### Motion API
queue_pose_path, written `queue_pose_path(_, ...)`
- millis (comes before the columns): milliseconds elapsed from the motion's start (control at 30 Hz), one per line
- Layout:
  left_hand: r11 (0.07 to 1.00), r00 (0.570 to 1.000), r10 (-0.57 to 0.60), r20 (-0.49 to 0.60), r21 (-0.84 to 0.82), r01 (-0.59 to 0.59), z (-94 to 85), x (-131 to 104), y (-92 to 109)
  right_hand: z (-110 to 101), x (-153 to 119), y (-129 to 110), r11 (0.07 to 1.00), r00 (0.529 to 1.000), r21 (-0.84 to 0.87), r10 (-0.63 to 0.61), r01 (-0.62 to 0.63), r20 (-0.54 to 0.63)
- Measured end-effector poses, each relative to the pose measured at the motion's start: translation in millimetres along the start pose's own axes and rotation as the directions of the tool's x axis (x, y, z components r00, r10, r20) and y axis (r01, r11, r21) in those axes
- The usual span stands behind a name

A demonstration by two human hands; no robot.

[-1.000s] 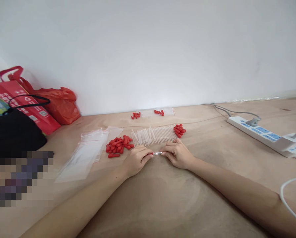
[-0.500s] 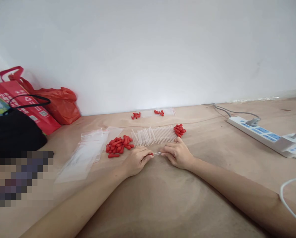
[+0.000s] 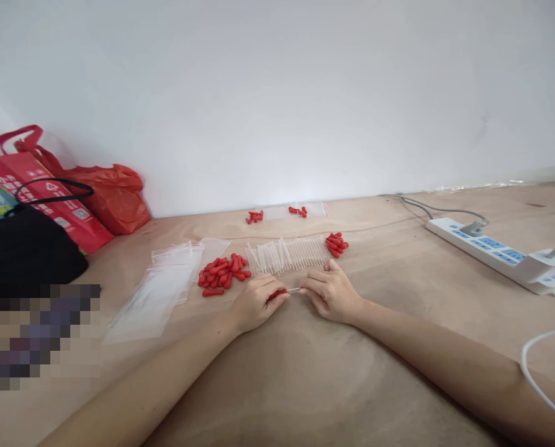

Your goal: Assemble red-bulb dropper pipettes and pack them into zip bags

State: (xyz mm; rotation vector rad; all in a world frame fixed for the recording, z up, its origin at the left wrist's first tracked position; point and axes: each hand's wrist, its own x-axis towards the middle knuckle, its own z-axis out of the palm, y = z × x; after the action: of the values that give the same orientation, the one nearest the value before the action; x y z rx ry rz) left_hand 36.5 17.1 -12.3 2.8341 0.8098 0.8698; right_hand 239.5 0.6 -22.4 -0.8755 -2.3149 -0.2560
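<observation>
The wooden table (image 3: 315, 385) supports all items. Clear plastic bags (image 3: 166, 292) lie at left; a row of clear tubes (image 3: 287, 254) lies at centre. The left hand (image 3: 259, 302) and right hand (image 3: 331, 293) are each closed to a fingertip pinch. Red bulb piles flank the row: larger pile (image 3: 221, 273) left, smaller pile (image 3: 336, 245) right. The left hand grips a single red bulb (image 3: 279, 293); the right grips a thin tube (image 3: 295, 290) bridging both hands.
</observation>
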Motion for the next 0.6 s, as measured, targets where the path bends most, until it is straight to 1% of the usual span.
queue_pose_path(267,0.999,0.999,0.037,0.015,-0.015,-0.036,0.0,1.9,0.7,0.7,3.8,-4.7,0.994,0.987,0.042,0.090,-0.096,0.132)
queue_pose_path(400,0.998,0.998,0.061,0.021,-0.016,-0.060,-0.7,3.1,2.7,1.9,4.5,-7.0,0.990,0.978,0.052,0.122,-0.132,0.167)
queue_pose_path(600,0.998,0.997,0.065,0.033,-0.011,-0.065,-1.0,4.5,3.9,4.1,5.5,-7.3,0.985,0.968,0.056,0.151,-0.165,0.203)
